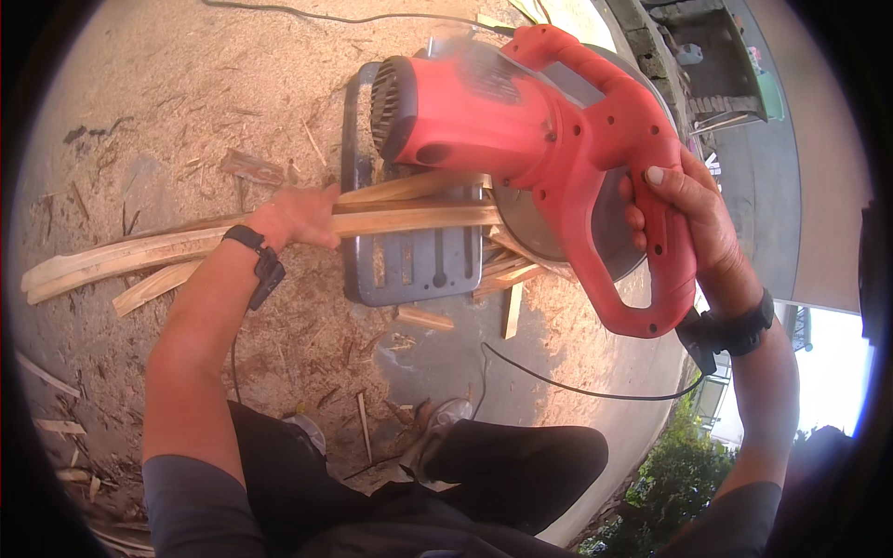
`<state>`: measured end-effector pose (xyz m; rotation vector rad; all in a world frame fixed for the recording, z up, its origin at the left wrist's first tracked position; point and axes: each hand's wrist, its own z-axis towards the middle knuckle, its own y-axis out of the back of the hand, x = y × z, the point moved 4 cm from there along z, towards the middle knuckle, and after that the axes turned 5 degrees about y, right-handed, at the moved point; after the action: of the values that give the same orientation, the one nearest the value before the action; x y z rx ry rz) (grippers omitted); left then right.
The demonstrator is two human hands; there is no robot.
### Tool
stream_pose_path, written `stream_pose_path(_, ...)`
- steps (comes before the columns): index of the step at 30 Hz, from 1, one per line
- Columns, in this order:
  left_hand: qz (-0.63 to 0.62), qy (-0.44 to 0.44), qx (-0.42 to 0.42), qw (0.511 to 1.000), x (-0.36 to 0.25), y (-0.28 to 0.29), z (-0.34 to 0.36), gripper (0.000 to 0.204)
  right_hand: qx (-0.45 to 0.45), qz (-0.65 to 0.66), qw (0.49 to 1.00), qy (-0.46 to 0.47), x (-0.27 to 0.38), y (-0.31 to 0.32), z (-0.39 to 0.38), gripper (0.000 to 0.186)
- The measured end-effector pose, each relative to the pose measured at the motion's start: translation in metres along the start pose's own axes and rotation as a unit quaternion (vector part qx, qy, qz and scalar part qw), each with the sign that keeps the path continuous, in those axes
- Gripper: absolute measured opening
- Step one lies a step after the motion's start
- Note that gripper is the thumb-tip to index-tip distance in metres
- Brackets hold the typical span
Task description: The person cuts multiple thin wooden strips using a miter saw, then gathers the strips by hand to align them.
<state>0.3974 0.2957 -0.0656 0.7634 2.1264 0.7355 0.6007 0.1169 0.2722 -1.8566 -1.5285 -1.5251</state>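
My right hand (696, 205) is wrapped round the rear handle of a red chop saw (484, 116). Below the motor, the round grey disc and guard (532, 219) stand at the ends of some long wooden strips (409, 219). These strips lie across the saw's dark metal base (414, 284) and stick out far to the left. My left hand (302, 217) grips them just left of the base, its fingers partly hidden against the wood. Where exactly the disc meets the wood is hidden behind the guard.
Sawdust and wood scraps cover the ground (186, 102). Short offcuts (512, 270) lie right of the base, with another offcut (423, 319) in front. A black cord (595, 392) runs from the saw's handle across the ground near my shoes (451, 414). A low wall (642, 46) stands beyond.
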Motion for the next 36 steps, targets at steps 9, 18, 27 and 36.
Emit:
stream_pose_path(9,0.032,0.014,-0.011,0.999,-0.004,0.004,-0.005,0.071,-0.004,-0.030,0.997,0.066,-0.042,-0.015,-0.015,0.051)
stream_pose_path(18,0.029,0.019,-0.048,0.998,-0.004,0.000,-0.006,0.072,-0.021,-0.006,0.988,0.152,-0.123,-0.030,-0.027,0.057)
stream_pose_path(27,0.020,-0.030,-0.162,0.986,0.068,-0.012,-0.051,0.093,0.031,-0.033,0.999,0.020,0.025,0.007,0.016,0.030)
stream_pose_path(36,0.085,0.021,0.034,0.996,0.043,-0.045,-0.090,0.054,0.014,-0.069,0.998,0.004,0.034,0.019,0.021,0.034)
